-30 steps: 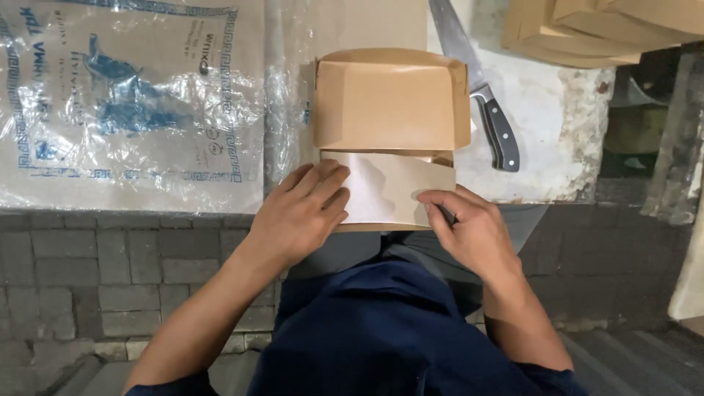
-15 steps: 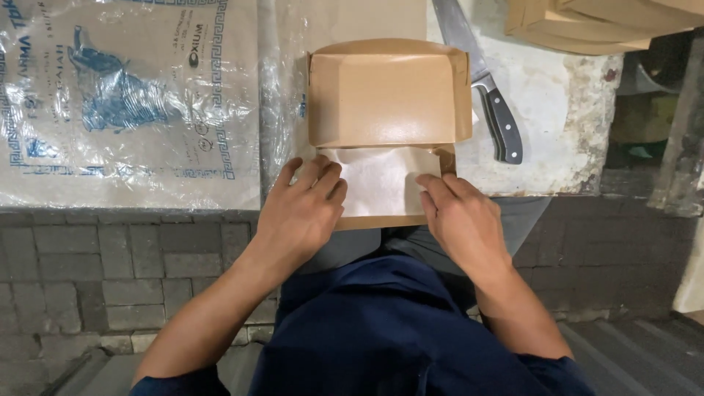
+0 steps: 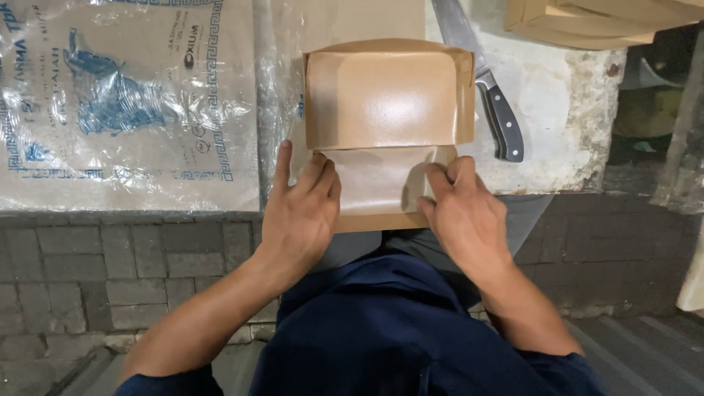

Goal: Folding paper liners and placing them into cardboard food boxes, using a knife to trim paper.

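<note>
A folded brown paper wrapper (image 3: pixel 389 95) lies on the white counter (image 3: pixel 557 147), its glossy inner flap (image 3: pixel 374 183) turned toward me over the counter's edge. My left hand (image 3: pixel 301 213) presses flat on the flap's left side, fingers spread. My right hand (image 3: pixel 462 213) presses on the flap's right side, fingertips pinching its folded corner. Both hands rest on the paper with nothing else in them.
A kitchen knife (image 3: pixel 484 88) with a black handle lies just right of the paper. A printed clear plastic sack (image 3: pixel 125 103) covers the counter's left part. A stack of brown paper sheets (image 3: pixel 594 22) sits at the far right. Below the counter is a brick wall (image 3: pixel 125 271).
Both hands have slid apart to the flap's two sides and pressed it flatter. The right hand has moved up to the flap's right corner.
</note>
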